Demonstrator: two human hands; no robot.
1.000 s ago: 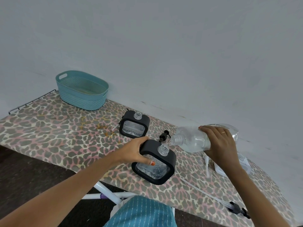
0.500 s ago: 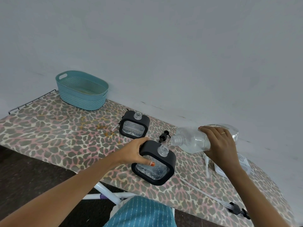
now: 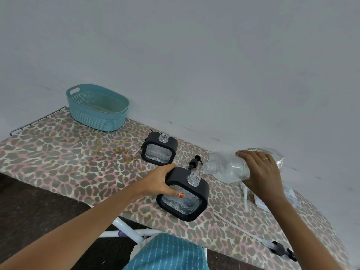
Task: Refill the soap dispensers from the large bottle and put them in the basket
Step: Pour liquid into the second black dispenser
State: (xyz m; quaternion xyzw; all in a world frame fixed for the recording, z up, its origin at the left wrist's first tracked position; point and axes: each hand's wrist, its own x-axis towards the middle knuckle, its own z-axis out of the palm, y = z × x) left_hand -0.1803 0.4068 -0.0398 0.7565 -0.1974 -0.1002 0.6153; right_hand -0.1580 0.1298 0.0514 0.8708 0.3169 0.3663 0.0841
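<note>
Two hands share the pour: the left hand grips the near dispenser by its black frame to steady it, while the right hand wraps the large bottle, tipped with its mouth just over the open neck. A loose pump lies just behind. Farther off, the second dispenser stands uncapped, roughly on the way to the basket, well apart at the far left.

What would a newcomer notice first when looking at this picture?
In the middle, the right hand tips a large clear bottle at the open neck of a black-framed dispenser, which the left hand grips. A second open dispenser stands behind it, and a teal basket sits far left on the leopard-print board.
</note>
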